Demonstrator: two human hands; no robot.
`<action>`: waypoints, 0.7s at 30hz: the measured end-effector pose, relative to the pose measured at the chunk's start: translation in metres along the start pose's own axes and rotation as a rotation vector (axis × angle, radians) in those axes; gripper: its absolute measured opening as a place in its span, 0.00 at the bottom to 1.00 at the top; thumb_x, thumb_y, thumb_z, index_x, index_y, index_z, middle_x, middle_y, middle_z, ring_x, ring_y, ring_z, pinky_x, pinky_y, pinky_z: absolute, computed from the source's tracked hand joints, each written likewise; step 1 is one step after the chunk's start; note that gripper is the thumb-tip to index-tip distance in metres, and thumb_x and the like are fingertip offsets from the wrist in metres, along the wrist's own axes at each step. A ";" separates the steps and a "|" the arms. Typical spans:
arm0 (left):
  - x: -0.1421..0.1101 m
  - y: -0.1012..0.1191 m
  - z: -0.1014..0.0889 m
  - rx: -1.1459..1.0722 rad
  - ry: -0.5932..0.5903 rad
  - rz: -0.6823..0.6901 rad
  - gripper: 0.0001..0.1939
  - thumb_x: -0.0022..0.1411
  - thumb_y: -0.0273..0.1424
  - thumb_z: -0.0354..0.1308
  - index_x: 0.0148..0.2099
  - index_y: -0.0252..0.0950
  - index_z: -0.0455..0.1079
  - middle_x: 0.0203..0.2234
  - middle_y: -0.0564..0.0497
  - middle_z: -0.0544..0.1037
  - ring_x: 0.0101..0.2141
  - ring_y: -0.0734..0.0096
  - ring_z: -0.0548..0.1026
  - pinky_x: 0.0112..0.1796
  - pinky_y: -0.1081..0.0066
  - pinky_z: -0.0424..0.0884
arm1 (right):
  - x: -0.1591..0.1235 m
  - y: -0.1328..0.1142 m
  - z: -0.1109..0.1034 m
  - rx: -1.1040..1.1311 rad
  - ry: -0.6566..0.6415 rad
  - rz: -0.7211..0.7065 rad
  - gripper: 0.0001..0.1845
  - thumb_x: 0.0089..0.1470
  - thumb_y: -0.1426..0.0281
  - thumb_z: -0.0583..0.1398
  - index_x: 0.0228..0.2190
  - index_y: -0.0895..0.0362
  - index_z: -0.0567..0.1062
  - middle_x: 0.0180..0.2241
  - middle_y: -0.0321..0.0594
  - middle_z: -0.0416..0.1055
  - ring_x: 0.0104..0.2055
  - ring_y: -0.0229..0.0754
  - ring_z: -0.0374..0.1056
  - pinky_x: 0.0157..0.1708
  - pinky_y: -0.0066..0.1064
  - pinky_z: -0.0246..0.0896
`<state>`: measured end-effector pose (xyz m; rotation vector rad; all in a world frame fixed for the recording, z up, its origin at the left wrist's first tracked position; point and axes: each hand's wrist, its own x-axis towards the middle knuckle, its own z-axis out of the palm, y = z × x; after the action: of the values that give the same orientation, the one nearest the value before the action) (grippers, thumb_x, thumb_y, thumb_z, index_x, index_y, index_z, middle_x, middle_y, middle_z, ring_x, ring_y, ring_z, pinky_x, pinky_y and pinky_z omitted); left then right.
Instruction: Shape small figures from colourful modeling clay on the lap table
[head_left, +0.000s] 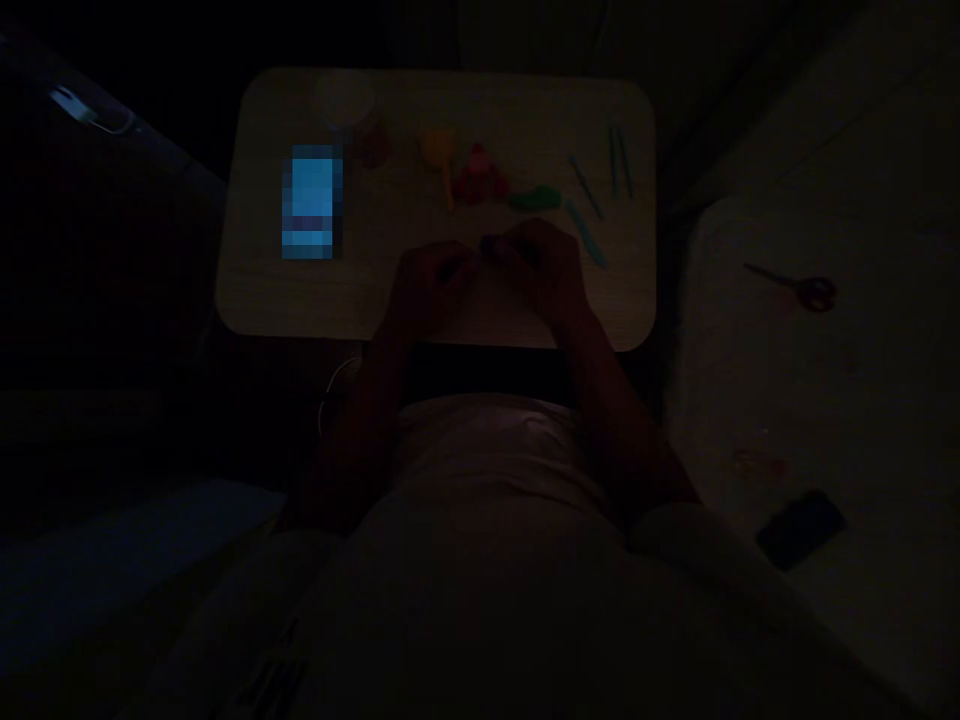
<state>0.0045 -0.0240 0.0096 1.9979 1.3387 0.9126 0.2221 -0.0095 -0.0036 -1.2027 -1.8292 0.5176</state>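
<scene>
The scene is very dim. Over the front of a small wooden table (300, 300), my left hand (431, 285) is closed, its fingertips pinched together; anything between them is too dark to make out. Facing it, my right hand (547, 265) is closed on a small dark lump (489, 244) at its fingertips. Just beyond my hands lie a red shaped piece (480, 178), a green tool-like piece (536, 198) and an orange piece with a thin handle (439, 155). A light-blue flat stick, like a plastic knife (585, 232), lies beside my right hand.
At the table's left lies a lit, pixelated screen (311, 200). Behind it are a pale round container (343, 98) and a reddish lump (375, 147). Several thin sticks (585, 187) lie at the right. Scissors (806, 290) and a dark rectangular object (802, 528) rest on a pale surface farther right.
</scene>
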 end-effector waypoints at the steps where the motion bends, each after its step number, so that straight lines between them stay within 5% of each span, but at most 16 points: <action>1: 0.000 0.000 0.000 -0.002 -0.002 -0.003 0.18 0.73 0.49 0.59 0.46 0.40 0.79 0.42 0.46 0.83 0.46 0.54 0.81 0.52 0.58 0.76 | 0.000 0.000 0.000 -0.001 -0.002 0.005 0.12 0.70 0.58 0.64 0.37 0.51 0.79 0.39 0.42 0.79 0.41 0.51 0.75 0.45 0.44 0.73; 10: 0.002 -0.002 0.000 0.013 -0.011 -0.006 0.18 0.73 0.49 0.59 0.45 0.41 0.79 0.41 0.45 0.83 0.46 0.54 0.81 0.53 0.57 0.76 | 0.000 0.001 0.000 -0.012 -0.020 0.022 0.11 0.70 0.58 0.64 0.37 0.50 0.80 0.40 0.42 0.79 0.44 0.53 0.75 0.48 0.45 0.73; 21: 0.001 -0.006 0.003 0.029 0.039 0.074 0.18 0.74 0.49 0.58 0.44 0.40 0.79 0.39 0.47 0.84 0.42 0.59 0.82 0.48 0.62 0.78 | 0.001 0.003 0.002 0.018 -0.012 0.031 0.24 0.70 0.44 0.58 0.36 0.49 0.78 0.39 0.41 0.79 0.42 0.51 0.74 0.46 0.45 0.71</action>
<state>0.0039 -0.0207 0.0033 2.0741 1.3134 0.9759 0.2218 -0.0075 -0.0065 -1.2198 -1.8153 0.5589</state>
